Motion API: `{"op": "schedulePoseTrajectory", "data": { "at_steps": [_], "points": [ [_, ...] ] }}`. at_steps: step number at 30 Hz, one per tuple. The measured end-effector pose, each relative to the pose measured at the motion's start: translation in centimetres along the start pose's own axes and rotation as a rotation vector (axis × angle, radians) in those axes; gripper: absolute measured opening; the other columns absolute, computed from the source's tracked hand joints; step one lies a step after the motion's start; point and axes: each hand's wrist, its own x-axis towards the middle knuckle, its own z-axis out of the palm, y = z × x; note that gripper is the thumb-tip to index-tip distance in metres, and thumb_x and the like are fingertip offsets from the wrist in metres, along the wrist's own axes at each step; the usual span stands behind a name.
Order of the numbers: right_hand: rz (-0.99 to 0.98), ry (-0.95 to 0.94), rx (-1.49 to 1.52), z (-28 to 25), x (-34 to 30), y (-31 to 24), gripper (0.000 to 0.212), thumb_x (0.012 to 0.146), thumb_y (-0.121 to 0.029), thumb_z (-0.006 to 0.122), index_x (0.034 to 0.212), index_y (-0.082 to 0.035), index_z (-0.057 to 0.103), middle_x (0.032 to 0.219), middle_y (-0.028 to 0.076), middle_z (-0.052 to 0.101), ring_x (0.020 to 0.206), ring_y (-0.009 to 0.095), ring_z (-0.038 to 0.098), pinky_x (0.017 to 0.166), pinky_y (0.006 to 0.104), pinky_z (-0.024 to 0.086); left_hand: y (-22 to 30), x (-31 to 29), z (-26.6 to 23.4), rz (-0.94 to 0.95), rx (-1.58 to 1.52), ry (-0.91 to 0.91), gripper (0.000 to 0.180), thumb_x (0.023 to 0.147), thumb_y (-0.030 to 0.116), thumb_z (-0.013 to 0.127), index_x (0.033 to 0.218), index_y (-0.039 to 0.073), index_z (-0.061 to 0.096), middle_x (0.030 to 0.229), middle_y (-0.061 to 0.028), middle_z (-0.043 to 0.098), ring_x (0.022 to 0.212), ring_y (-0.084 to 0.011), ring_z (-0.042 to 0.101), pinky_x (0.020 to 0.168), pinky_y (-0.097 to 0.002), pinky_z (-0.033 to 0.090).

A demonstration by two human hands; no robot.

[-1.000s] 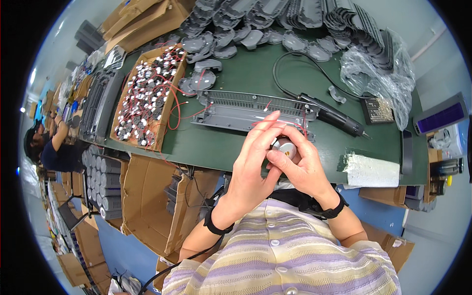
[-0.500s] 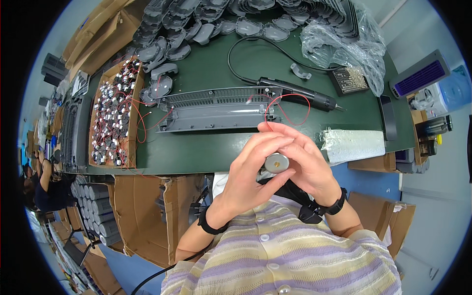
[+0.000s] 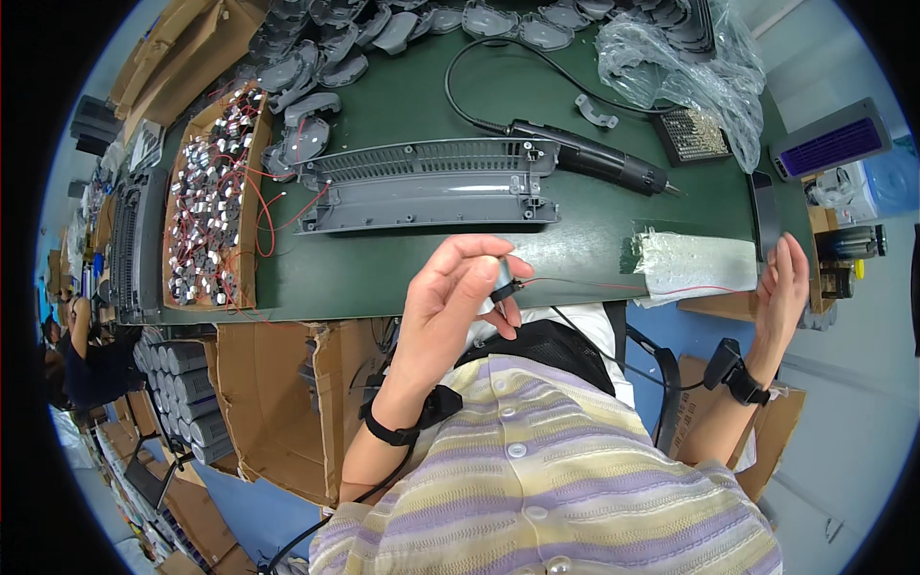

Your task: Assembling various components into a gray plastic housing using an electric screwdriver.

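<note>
In front of my chest my left hand [image 3: 460, 292] is closed, holding a small motor [image 3: 502, 280] between thumb and fingers; its metal side and black end show. A thin red wire [image 3: 594, 284] runs from the motor, drawn out almost straight to the right. At the table's right edge my right hand [image 3: 784, 287] has its fingers together at the wire's far end; the tip itself is hidden. Beyond my left hand lies a long grey plastic housing [image 3: 431, 198] with a slotted side, its open inside facing up.
A black electric screwdriver [image 3: 604, 163] with a cable lies behind the housing. A screw tray [image 3: 692, 134], plastic bags [image 3: 661, 62] and a silvery wrapped pad [image 3: 700, 264] are at right. A cardboard box [image 3: 257, 206] of wired parts stands left; grey shells [image 3: 393, 34] fill the back.
My hands have parted: the left keeps the motor, now turned sideways, while the right has moved far right. The red wire, looped before, is now stretched between them.
</note>
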Motion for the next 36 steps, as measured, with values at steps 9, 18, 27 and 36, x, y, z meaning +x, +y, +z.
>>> {"op": "schedulePoseTrajectory", "data": {
  "at_steps": [9, 18, 27, 36],
  "points": [
    [-0.804, -0.814, -0.439, 10.4, -12.1, -5.6, 0.062, 0.072, -0.014, 0.091, 0.128, -0.002, 0.068, 0.123, 0.015, 0.069, 0.111, 0.032, 0.069, 0.095, 0.0405, 0.055, -0.9, 1.7, 2.7, -0.144, 0.191, -0.168, 0.032, 0.108, 0.019, 0.060, 0.134, 0.001, 0.053, 0.112, -0.0128, 0.073, 0.075, -0.0094, 0.068, 0.063, -0.0225, 0.057],
    [0.079, -1.106, 0.122, 15.2, -13.1, -0.8, 0.024, 0.104, -0.013, 0.066, 0.122, 0.003, 0.064, 0.103, 0.007, 0.069, 0.088, 0.011, 0.065, 0.077, 0.0275, 0.057, 2.8, 0.2, 0.2, -0.047, 0.458, -0.049, 0.069, 0.097, 0.022, 0.076, 0.154, 0.005, 0.042, 0.110, -0.0130, 0.075, 0.082, -0.0151, 0.071, 0.069, -0.0296, 0.059],
    [0.501, -1.015, 0.978, 9.8, -6.3, -3.4, 0.048, 0.113, -0.040, 0.039, 0.129, 0.003, 0.052, 0.072, 0.003, 0.046, 0.049, 0.007, 0.035, 0.041, 0.0236, 0.030, 2.6, 8.9, -2.7, 0.582, 1.803, -0.081, 0.122, 0.054, 0.018, 0.097, 0.161, 0.022, 0.038, 0.142, -0.0117, 0.051, 0.136, -0.0382, 0.045, 0.122, -0.0564, 0.030],
    [-0.096, -0.745, -0.246, 12.5, -8.6, -3.2, 0.015, 0.102, -0.014, 0.064, 0.115, -0.007, 0.062, 0.060, -0.004, 0.057, 0.051, 0.003, 0.048, 0.047, 0.0230, 0.035, -1.0, 5.2, 1.6, 0.635, 1.713, -0.098, 0.099, 0.059, 0.022, 0.093, 0.149, 0.011, 0.055, 0.113, -0.0121, 0.055, 0.104, -0.0318, 0.053, 0.097, -0.0442, 0.043]
  ]
}}
